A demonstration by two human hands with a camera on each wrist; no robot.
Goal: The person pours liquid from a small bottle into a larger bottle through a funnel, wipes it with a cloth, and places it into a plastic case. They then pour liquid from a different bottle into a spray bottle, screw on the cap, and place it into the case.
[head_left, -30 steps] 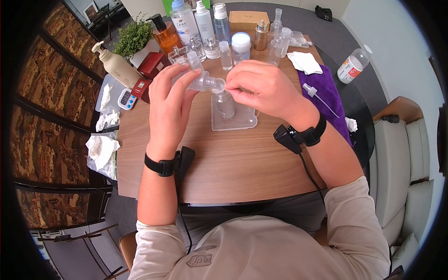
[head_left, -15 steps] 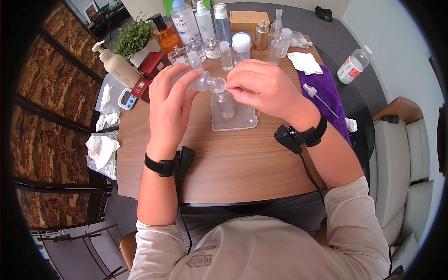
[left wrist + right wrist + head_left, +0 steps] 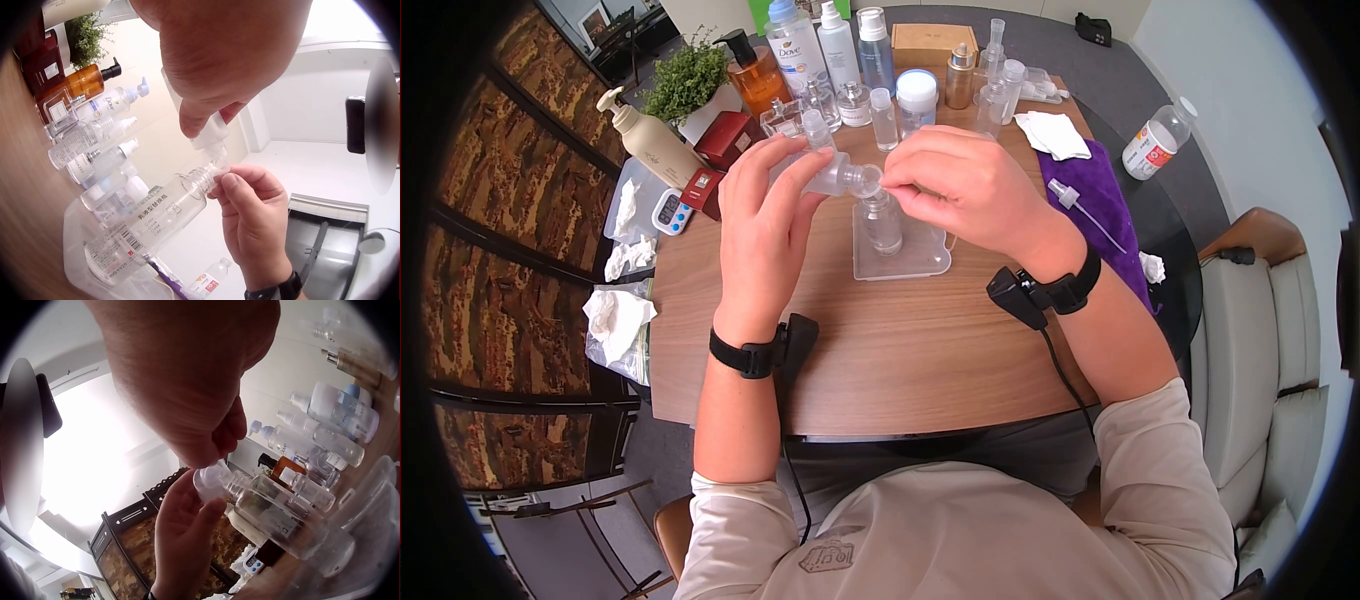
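Note:
In the head view my left hand (image 3: pixel 760 210) grips a small frosted bottle (image 3: pixel 830 175), tipped on its side with its neck toward the right. Its mouth meets a small clear funnel (image 3: pixel 866 182) at the top of a clear bottle (image 3: pixel 883 232). Between thumb and fingertips, my right hand (image 3: pixel 965 190) pinches the funnel's edge. The left wrist view shows the clear bottle (image 3: pixel 147 228) upright, with printed Chinese text and a barcode. It stands in a shallow clear plastic tray (image 3: pixel 915 270) on the wooden table.
Behind the hands stand several pump bottles, perfume bottles and a white-lidded jar (image 3: pixel 917 95). A potted plant (image 3: pixel 685 85), dark red boxes (image 3: pixel 730 140) and a timer (image 3: pixel 671 212) are at left. A spray pump (image 3: pixel 1085 210) lies on a purple cloth (image 3: pixel 1105 190) at right.

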